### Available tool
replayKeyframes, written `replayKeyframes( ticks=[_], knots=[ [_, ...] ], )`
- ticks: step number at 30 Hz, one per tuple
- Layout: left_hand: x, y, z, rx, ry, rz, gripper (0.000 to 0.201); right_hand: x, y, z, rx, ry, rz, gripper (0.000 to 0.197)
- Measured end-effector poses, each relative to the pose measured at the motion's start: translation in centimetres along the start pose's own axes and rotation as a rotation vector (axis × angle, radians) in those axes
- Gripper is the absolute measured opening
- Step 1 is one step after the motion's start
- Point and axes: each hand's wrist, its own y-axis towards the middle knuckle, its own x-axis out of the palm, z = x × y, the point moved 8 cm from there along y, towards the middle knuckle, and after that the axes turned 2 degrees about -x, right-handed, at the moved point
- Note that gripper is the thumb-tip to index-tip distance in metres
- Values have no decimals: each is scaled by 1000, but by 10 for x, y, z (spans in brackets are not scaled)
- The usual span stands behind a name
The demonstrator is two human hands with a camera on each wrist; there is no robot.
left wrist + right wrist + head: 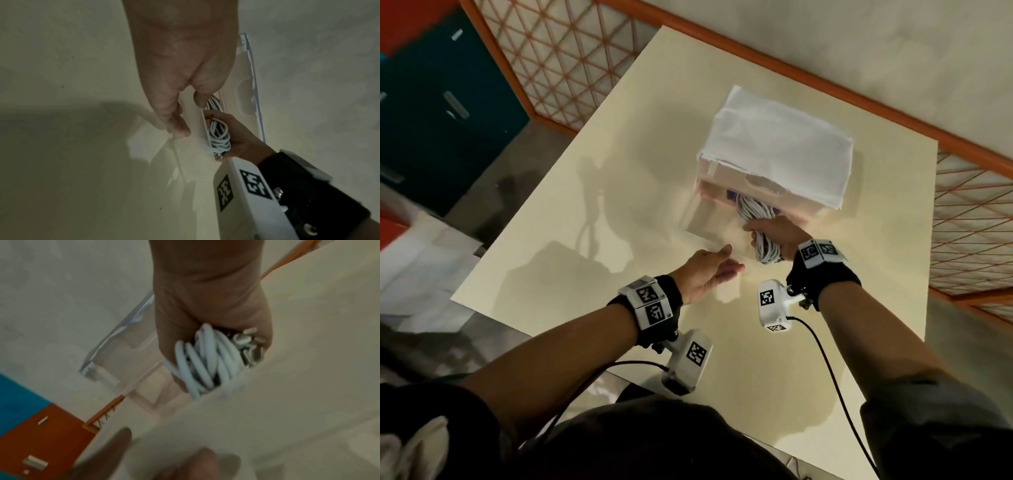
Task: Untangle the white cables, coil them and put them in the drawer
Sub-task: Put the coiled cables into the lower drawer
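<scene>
A coiled bundle of white cables [765, 248] [219, 136] [205, 360] is gripped in my right hand [774, 233] [205, 305], with several plug ends showing beside the coils. The bundle hangs over the pulled-out clear drawer [693, 219] [141, 353], at its right front corner. The drawer belongs to a small box unit [774, 147] covered in white. My left hand [727, 260] [180, 116] pinches the drawer's front wall [195, 123], thumb inside and fingers outside.
The box unit stands on a cream table [571, 212]. An orange lattice railing [571, 58] runs behind and to the right of the table. A blue cabinet [431, 120] is on the left. Black camera cords trail from both wrists over the near table edge.
</scene>
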Motion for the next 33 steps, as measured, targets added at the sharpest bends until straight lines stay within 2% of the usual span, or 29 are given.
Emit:
replayKeyframes(
  ticks=[2, 5, 8, 11, 15, 21, 28, 33],
  knots=[
    [0, 0, 1, 14, 4, 8, 34, -5, 1, -2, -66, 7, 81, 10],
    [0, 1, 4, 37, -12, 13, 34, -10, 5, -5, -135, -131, 200, 11],
    [1, 1, 7, 47, -14, 26, 33, -13, 4, -8, -164, -282, 332, 40],
    [3, -1, 7, 57, -7, 24, 33, -11, 0, -8, -196, -411, 402, 70],
    [10, -2, 7, 74, -25, 27, 35, -9, -4, -9, -249, -524, 473, 86],
    [8, 1, 5, 97, 7, 71, 33, -5, 7, -1, -241, -511, 418, 115],
    [9, 5, 6, 111, -3, 53, 32, -8, 5, -4, -264, -514, 390, 120],
    [10, 6, 6, 111, -11, 26, 34, -9, -13, -4, -245, -412, 349, 119]
  ],
)
